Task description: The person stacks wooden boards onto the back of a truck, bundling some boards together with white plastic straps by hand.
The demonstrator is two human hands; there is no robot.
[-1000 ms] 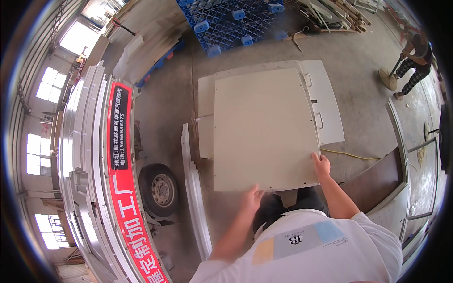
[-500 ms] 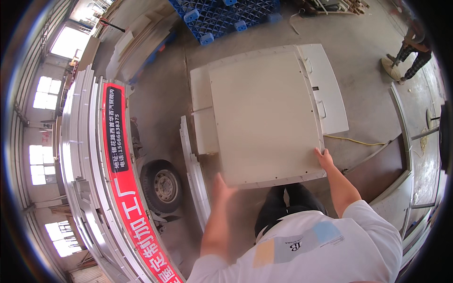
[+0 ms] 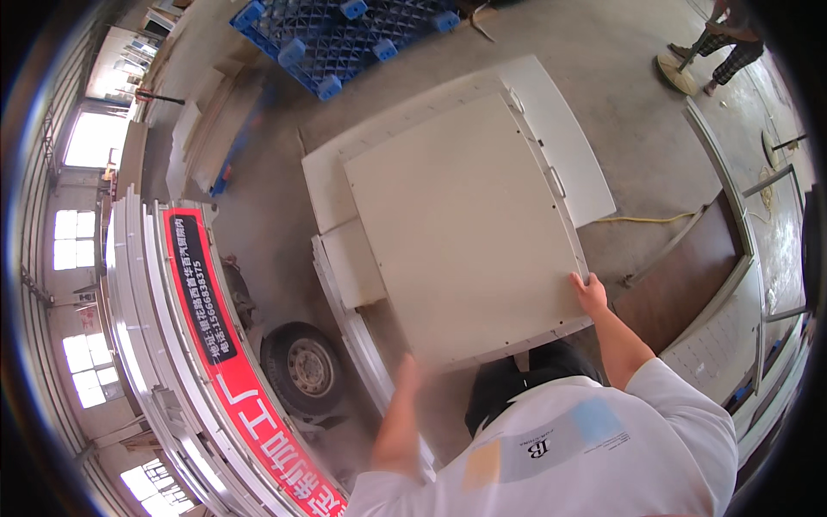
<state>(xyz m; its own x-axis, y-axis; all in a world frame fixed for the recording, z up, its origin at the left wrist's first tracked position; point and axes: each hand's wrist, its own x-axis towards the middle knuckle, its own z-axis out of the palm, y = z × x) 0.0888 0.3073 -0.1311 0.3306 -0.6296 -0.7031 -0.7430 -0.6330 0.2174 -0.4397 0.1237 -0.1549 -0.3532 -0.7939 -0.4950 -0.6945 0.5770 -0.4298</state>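
Observation:
A large off-white panel point(image 3: 465, 224) with small dark holes along its edges lies over white boards point(image 3: 551, 129) that stick out on its far, left and right sides. Two bar handles point(image 3: 556, 182) show along the right side. My right hand point(image 3: 591, 295) grips the panel's right edge by the near corner, thumb on top and fingers partly hidden. My left hand point(image 3: 408, 376) is smeared by motion beside the near left corner; whether it touches the panel I cannot tell.
A flatbed vehicle with a red banner point(image 3: 258, 414) and a wheel point(image 3: 301, 366) stands on my left, long white profiles point(image 3: 366, 345) beside it. A blue pallet point(image 3: 345, 39) lies ahead. On the right are a brown board point(image 3: 680, 289), a yellow cable point(image 3: 646, 218) and another person point(image 3: 724, 43).
The panel has slid toward me and turned slightly, baring more white board at its far side. My left hand has drawn nearer to me; my right hand keeps its grip. The view has swung.

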